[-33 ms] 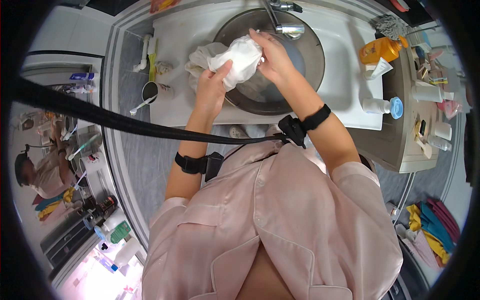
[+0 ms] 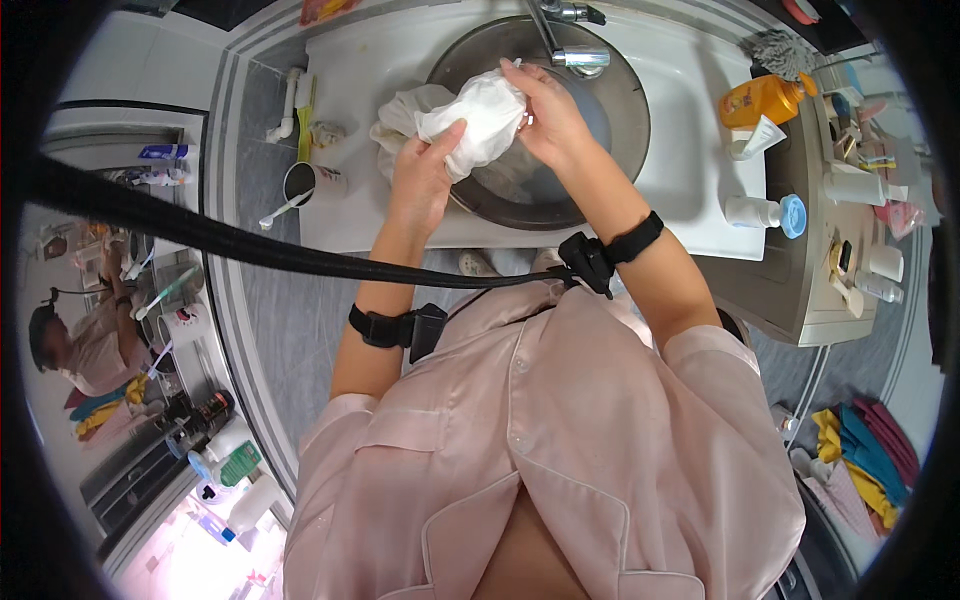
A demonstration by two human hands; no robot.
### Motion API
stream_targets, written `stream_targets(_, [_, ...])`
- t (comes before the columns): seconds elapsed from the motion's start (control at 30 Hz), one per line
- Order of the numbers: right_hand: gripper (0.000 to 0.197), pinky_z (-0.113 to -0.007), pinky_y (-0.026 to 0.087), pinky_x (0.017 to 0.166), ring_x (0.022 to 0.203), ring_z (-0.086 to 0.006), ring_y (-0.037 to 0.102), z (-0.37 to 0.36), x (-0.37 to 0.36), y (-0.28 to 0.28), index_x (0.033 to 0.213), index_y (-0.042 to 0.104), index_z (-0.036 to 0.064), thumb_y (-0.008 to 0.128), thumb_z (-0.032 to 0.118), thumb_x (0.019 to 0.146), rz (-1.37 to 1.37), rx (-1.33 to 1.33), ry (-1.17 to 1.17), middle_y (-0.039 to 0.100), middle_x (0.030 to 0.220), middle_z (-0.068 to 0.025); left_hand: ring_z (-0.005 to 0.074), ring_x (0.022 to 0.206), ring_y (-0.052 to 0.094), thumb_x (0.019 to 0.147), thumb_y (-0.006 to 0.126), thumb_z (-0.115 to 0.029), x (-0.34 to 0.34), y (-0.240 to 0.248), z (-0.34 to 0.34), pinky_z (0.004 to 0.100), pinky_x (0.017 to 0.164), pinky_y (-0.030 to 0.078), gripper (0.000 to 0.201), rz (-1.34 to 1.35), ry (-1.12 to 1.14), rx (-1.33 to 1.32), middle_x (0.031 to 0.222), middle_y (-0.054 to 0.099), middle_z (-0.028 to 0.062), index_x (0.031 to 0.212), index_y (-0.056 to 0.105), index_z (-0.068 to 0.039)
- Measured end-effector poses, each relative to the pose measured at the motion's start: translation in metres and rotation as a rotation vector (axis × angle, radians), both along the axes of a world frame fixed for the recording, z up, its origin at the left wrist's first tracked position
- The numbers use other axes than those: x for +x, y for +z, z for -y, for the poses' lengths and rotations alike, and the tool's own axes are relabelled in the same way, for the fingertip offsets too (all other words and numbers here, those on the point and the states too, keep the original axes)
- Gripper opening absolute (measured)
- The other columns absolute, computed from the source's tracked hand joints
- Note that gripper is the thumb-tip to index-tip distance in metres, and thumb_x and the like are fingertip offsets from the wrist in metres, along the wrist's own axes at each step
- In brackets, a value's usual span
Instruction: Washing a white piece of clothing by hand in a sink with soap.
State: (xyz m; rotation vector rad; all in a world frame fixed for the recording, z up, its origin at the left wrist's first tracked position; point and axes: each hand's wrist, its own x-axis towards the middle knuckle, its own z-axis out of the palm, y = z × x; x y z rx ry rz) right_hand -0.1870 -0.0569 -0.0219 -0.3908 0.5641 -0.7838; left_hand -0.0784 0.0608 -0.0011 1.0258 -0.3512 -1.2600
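While I stand at the sink (image 2: 620, 150), both my hands hold a white cloth (image 2: 478, 120) above the basin, just under the tap (image 2: 575, 55). My left hand (image 2: 425, 175) is closed on the cloth's lower left end, fingers wrapped over the bunched fabric. My right hand (image 2: 545, 115) grips the upper right end, fingers curled into it. More of the cloth trails off to the left over the basin's rim. Nothing differs from the earlier frame: the hands, the cloth and the things around them sit in the same places. On the counter (image 2: 360, 215) to my left stands a dark cup (image 2: 300, 183) with a toothbrush leaning in it. To my right, well apart from my hands, are an orange bottle (image 2: 765, 98) and a small white bottle (image 2: 760, 212) with a blue cap lying on its side.
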Motion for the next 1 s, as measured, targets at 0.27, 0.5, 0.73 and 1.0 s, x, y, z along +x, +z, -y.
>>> stream_targets(0.27, [0.009,-0.028,0.050,0.071,0.080,-0.0132,0.061,-0.005,-0.012,0.028,0.087,0.052,0.0091,0.060,0.009,0.083,0.116,-0.045,0.028,0.061,0.086,-0.0028,0.0153,0.092,0.058,0.078,0.063,-0.007,0.001,0.012,0.004,0.0271,0.080,0.045,0.034,0.015,-0.085,0.035,0.104,0.058,0.0083,0.109,0.051,0.005])
stream_targets(0.5, [0.011,-0.030,0.051,0.071,0.081,-0.0152,0.060,-0.007,-0.010,0.040,0.089,0.048,0.0069,0.057,0.012,0.085,0.179,-0.095,0.066,0.059,0.085,-0.0038,0.0151,0.089,0.059,0.079,0.064,-0.010,0.002,0.026,0.009,0.0274,0.076,0.047,0.034,0.075,0.013,0.031,0.101,0.058,0.0071,0.107,0.052,0.003])
stream_targets(0.73, [0.009,-0.028,0.048,0.076,0.083,-0.0135,0.060,0.000,-0.014,0.033,0.093,0.053,0.0092,0.056,0.014,0.086,0.225,-0.098,0.050,0.061,0.091,-0.0021,0.0183,0.102,0.053,0.086,0.056,-0.022,0.005,0.032,0.004,0.0313,0.090,0.040,0.038,-0.023,-0.028,-0.038,0.111,0.054,0.0100,0.112,0.048,0.004])
stream_targets(1.0, [0.044,-0.027,0.044,0.081,0.096,-0.0136,0.052,-0.028,-0.013,0.022,0.118,0.042,0.0042,0.062,0.015,0.082,-0.162,-0.586,0.179,0.054,0.105,-0.0068,0.0175,0.102,0.052,0.091,0.047,-0.032,0.024,0.031,0.011,0.0304,0.086,0.042,0.042,0.031,-0.056,-0.087,0.110,0.054,0.0094,0.115,0.045,0.002])
